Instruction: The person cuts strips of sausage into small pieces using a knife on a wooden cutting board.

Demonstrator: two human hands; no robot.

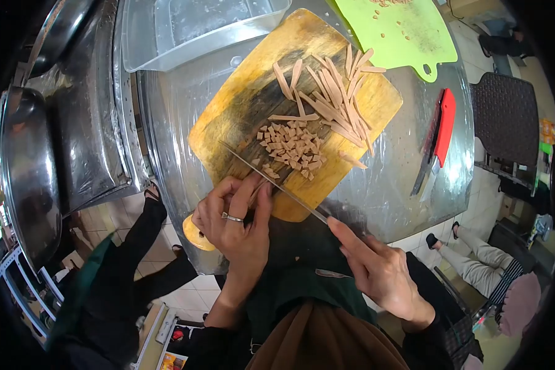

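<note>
A wooden cutting board (228,117) lies aslant on the table. My left hand (237,216), with a ring on one finger, is closed on pinkish-brown sausage-like strips (257,193) at the board's near edge. My right hand (376,268) is wrapped around the handle of a kitchen knife (296,199). The long thin blade crosses the near part of the board, right against my left fingertips. Beyond the blade lies a heap of small diced pieces (290,145). Several longer uncut strips (336,92) are spread over the far right of the board.
A clear plastic tub (197,52) stands at the back left. A green cutting board (407,37) with small bits on it lies at the far right. Right of the wooden board is a red-handled knife (445,126). Other people stand or sit around the table.
</note>
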